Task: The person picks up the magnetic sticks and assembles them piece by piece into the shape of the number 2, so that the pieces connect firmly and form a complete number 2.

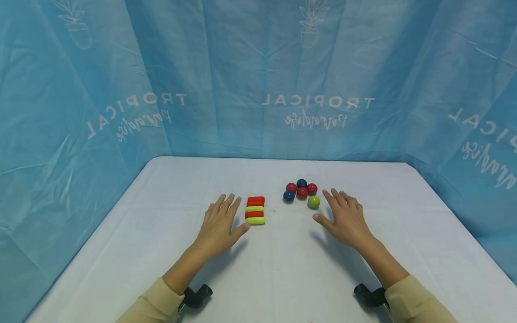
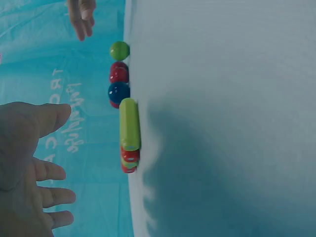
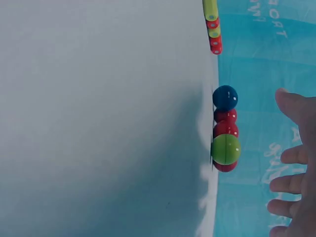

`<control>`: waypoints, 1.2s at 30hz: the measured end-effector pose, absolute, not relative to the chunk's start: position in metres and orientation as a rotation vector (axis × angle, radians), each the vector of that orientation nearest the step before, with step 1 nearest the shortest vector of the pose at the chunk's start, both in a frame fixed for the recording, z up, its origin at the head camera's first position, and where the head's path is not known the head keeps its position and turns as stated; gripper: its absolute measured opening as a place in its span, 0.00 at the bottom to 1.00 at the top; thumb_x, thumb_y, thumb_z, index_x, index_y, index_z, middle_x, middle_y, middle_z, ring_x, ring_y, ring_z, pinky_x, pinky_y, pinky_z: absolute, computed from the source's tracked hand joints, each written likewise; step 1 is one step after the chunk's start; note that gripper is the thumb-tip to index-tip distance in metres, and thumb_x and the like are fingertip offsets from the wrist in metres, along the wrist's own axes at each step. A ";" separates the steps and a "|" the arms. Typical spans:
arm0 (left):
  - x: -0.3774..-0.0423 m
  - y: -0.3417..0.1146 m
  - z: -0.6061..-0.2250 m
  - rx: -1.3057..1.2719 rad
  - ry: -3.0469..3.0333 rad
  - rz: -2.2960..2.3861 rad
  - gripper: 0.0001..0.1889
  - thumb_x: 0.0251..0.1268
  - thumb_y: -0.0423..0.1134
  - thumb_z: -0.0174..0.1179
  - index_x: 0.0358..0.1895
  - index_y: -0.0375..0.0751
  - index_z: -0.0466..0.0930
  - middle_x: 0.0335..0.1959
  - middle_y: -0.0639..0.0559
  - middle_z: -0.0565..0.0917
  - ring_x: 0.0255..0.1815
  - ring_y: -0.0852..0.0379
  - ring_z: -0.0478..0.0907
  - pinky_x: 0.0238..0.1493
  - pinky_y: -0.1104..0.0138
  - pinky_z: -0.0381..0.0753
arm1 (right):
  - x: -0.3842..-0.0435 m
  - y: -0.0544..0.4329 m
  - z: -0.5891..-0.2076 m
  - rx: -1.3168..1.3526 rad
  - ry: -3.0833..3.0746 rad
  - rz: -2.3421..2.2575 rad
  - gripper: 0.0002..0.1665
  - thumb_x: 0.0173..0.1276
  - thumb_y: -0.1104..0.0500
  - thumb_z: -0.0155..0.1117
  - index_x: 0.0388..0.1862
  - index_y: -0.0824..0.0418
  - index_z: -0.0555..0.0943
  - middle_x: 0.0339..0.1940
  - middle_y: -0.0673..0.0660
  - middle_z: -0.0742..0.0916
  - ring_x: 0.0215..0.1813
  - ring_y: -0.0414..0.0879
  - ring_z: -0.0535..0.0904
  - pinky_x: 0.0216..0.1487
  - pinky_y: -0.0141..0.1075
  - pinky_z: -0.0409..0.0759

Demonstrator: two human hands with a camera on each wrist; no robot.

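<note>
My left hand hovers over the white table with its fingers spread, holding nothing. Just right of it lies a column of short red and yellow-green rods, side by side; the nearest yellow-green rod looks largest in the left wrist view. On the right, my right hand is also above the table, fingers spread and holding nothing. Left of its fingertips sits a green ball. Beyond that ball are red balls and two blue balls, grouped closely together.
A white cloth covers the table. Blue printed curtains hang around its back and sides. A black device is strapped at the left wrist, and another black device at the right.
</note>
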State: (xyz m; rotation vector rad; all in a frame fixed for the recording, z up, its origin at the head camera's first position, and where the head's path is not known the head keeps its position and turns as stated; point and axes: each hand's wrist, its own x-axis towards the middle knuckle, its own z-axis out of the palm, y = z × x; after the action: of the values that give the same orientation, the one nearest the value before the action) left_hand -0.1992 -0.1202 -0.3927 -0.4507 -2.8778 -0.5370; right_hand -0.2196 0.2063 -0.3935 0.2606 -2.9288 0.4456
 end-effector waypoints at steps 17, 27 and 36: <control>-0.212 -0.108 -0.403 -0.513 -2.832 -0.738 0.33 0.53 0.48 0.67 0.63 0.43 0.71 0.62 0.47 0.72 0.66 0.46 0.61 0.62 0.48 0.63 | -0.243 0.203 -0.399 0.286 -2.974 0.551 0.45 0.62 0.40 0.61 0.73 0.57 0.59 0.71 0.67 0.67 0.70 0.67 0.58 0.65 0.64 0.55; -0.220 -0.103 -0.409 -0.491 -2.845 -0.888 0.26 0.53 0.44 0.68 0.57 0.42 0.77 0.53 0.46 0.77 0.56 0.48 0.65 0.54 0.52 0.65 | -0.253 0.208 -0.406 0.280 -2.961 0.640 0.44 0.61 0.41 0.63 0.71 0.58 0.62 0.68 0.66 0.71 0.67 0.66 0.63 0.64 0.63 0.59; -0.227 -0.101 -0.416 -0.430 -2.838 -0.962 0.20 0.52 0.41 0.68 0.51 0.44 0.81 0.48 0.48 0.78 0.52 0.51 0.65 0.52 0.54 0.65 | -0.265 0.209 -0.410 0.245 -2.983 0.711 0.43 0.60 0.42 0.64 0.70 0.57 0.64 0.67 0.66 0.73 0.67 0.65 0.63 0.64 0.63 0.59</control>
State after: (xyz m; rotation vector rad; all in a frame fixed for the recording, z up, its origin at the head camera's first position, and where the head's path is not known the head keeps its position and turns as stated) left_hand -0.2269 -0.1009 -0.4159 -0.4301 -2.8384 -0.9616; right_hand -0.2652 0.2088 -0.4102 0.2451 -2.9828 0.7113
